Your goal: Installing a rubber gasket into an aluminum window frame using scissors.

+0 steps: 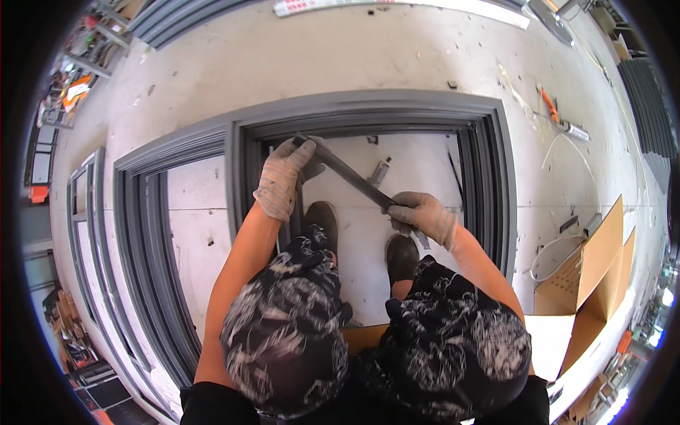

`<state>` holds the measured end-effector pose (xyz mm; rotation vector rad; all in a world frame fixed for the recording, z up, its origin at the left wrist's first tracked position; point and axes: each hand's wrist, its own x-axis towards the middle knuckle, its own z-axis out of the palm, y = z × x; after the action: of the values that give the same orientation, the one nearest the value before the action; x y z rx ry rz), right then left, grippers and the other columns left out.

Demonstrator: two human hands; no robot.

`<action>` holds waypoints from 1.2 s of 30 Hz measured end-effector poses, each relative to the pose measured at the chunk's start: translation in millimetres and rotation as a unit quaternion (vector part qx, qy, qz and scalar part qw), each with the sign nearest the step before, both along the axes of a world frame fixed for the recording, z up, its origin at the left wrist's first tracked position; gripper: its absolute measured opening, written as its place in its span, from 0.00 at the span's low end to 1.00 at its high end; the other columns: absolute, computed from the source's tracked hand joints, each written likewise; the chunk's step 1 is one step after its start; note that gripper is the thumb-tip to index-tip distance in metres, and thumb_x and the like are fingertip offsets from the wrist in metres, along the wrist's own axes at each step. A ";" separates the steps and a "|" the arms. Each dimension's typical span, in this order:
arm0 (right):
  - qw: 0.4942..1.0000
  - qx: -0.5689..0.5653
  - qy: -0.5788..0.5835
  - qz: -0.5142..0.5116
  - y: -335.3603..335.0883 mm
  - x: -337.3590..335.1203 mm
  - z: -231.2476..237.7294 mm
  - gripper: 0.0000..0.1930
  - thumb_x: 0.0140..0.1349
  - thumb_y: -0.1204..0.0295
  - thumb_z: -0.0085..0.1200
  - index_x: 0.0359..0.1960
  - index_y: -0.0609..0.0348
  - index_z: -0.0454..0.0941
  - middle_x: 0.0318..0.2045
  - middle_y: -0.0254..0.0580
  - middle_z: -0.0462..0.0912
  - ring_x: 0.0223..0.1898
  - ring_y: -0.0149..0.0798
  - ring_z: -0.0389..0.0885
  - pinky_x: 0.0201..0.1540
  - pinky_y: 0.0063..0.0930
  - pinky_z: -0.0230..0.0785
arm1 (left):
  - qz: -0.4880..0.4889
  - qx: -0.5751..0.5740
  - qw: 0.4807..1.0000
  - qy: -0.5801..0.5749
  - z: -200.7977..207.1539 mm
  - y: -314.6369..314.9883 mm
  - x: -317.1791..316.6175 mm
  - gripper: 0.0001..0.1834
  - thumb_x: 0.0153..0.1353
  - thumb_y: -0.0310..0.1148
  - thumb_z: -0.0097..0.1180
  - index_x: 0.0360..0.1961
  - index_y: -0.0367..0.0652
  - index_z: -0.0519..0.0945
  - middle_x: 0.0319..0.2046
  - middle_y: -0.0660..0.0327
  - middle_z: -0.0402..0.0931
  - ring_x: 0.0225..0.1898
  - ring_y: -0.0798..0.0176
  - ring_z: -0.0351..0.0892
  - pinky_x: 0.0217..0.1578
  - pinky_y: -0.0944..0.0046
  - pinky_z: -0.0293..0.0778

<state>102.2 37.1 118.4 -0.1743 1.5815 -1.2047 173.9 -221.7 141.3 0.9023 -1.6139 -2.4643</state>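
Currently we are gripping one dark metal strip [354,177], its long axis slanting between both hands. Left hand [282,177] is closing around its far end; right hand [423,216] is clasping the near end.

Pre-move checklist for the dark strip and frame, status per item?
1. Left hand gripping upper end of the dark strip: ok.
2. Right hand gripping its lower end: ok.
3. Work gloves on both hands: ok.
4. Strip seated in the grey frame: not ok, it runs diagonally across the opening.
5. Footing: ok, both shoes flat on the floor inside the frame.
6. Small cylinder on the floor beside the strip: cannot tell whether it obstructs.
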 end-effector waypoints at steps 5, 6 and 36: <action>0.985 0.063 0.146 0.074 7.2 8.2 77.3 0.13 0.55 0.70 0.56 0.39 0.67 0.78 0.25 0.39 0.79 0.27 0.27 0.77 0.31 0.19 0.70 | -0.092 -0.138 0.985 0.038 104.0 -2.4 20.9 0.15 0.60 0.41 0.54 0.40 0.41 0.78 0.34 0.63 0.78 0.34 0.71 0.77 0.34 0.74 0.72; 0.979 0.019 0.189 0.066 9.5 8.4 94.3 0.14 0.54 0.72 0.57 0.41 0.66 0.78 0.29 0.40 0.81 0.32 0.29 0.78 0.37 0.21 0.72 | -0.119 -0.161 0.979 0.044 124.4 -0.1 26.0 0.16 0.60 0.42 0.54 0.40 0.40 0.78 0.32 0.63 0.78 0.33 0.71 0.77 0.32 0.73 0.73; 0.733 -0.071 0.670 0.095 10.4 38.6 269.3 0.10 0.51 0.64 0.59 0.29 0.56 0.82 0.22 0.42 0.79 0.23 0.41 0.77 0.28 0.28 0.70 | -0.144 -0.040 0.977 0.151 196.3 71.7 17.7 0.16 0.63 0.43 0.50 0.35 0.39 0.77 0.28 0.62 0.77 0.30 0.67 0.74 0.32 0.69 0.72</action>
<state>140.8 47.6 387.7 -1.5625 2.5490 -1.0051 191.6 -150.1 337.6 0.2770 -1.8202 -2.5314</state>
